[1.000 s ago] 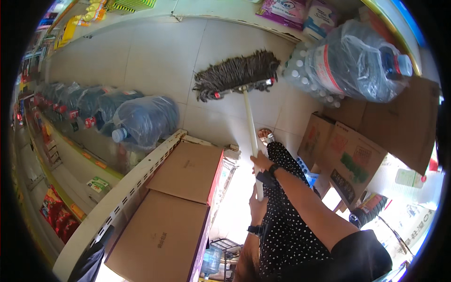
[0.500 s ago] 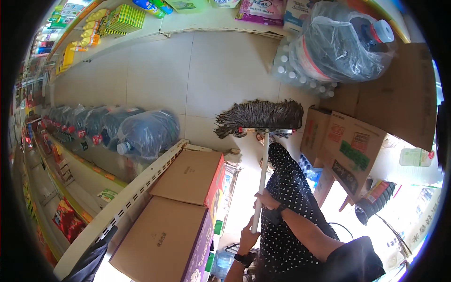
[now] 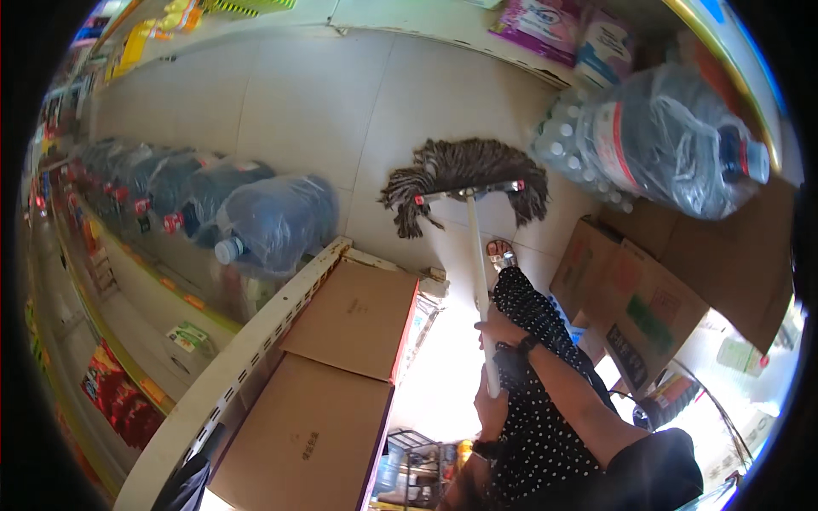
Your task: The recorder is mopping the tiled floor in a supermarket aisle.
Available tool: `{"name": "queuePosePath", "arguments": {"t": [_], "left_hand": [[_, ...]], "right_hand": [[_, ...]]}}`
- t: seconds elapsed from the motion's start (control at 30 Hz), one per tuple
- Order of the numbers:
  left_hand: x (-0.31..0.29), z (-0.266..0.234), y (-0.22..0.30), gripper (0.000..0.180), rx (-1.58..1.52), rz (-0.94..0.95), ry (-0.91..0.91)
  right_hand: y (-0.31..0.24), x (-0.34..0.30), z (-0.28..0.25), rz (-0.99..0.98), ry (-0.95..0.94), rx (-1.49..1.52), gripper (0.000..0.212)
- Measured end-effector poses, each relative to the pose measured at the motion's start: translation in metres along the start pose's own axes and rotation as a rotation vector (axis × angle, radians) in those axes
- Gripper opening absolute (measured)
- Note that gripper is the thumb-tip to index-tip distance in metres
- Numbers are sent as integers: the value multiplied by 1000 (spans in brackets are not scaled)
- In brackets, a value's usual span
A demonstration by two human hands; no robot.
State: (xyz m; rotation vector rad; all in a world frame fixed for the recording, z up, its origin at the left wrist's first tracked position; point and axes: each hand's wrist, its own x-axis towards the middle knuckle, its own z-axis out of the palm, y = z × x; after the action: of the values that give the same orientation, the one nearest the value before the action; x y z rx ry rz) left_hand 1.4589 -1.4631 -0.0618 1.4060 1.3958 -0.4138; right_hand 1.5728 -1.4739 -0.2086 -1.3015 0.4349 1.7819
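Both my hands are wrapped round the white handle of a mop [image 3: 475, 247]. My right hand [image 3: 501, 327] grips it higher up, nearer the mop head. Closed on the bottom end of the handle is my left hand [image 3: 492, 409]. The mop's dark grey-brown string head [image 3: 467, 166] lies spread on the light tiled floor [image 3: 298, 111], its strands fanned out to both sides of a metal clamp bar with red ends. Just short of the clamp is my sandalled foot [image 3: 501, 252], below polka-dot trousers [image 3: 545, 400].
A row of large wrapped water bottles [image 3: 281, 221] lines the left. Brown cartons [image 3: 332, 417] stand on a white shelf at near left. To the right are another big bottle [image 3: 673, 145], a pack of capped bottles [image 3: 562, 149] and cardboard boxes [image 3: 648, 307]. Low goods shelves [image 3: 426, 30] run along the back.
The mop head has slid forward, tilted a little, and its strands now spread wider. Both hands have moved slightly to the right and up with the handle. My view has shifted too.
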Motion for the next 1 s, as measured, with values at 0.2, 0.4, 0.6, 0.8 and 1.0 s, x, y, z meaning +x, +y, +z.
{"name": "queuePosePath", "arguments": {"t": [0.2, 0.4, 0.6, 0.8, 1.0], "left_hand": [[59, 2, 113, 62, -90, 7, -9], [130, -26, 174, 63, -52, 0, 41], [187, -33, 219, 65, -76, 12, 8], [216, -87, 185, 62, 305, -140, 197], [235, -110, 164, 48, 569, 6, 496]], "right_hand": [[-79, 61, -45, -219, 88, -383, 47], [-242, 62, -11, -68, 32, -404, 26], [-289, 134, -48, 16, 68, -339, 25], [-243, 224, 3, -225, 148, -950, 43], [-274, 201, 57, -249, 475, -762, 59]]}}
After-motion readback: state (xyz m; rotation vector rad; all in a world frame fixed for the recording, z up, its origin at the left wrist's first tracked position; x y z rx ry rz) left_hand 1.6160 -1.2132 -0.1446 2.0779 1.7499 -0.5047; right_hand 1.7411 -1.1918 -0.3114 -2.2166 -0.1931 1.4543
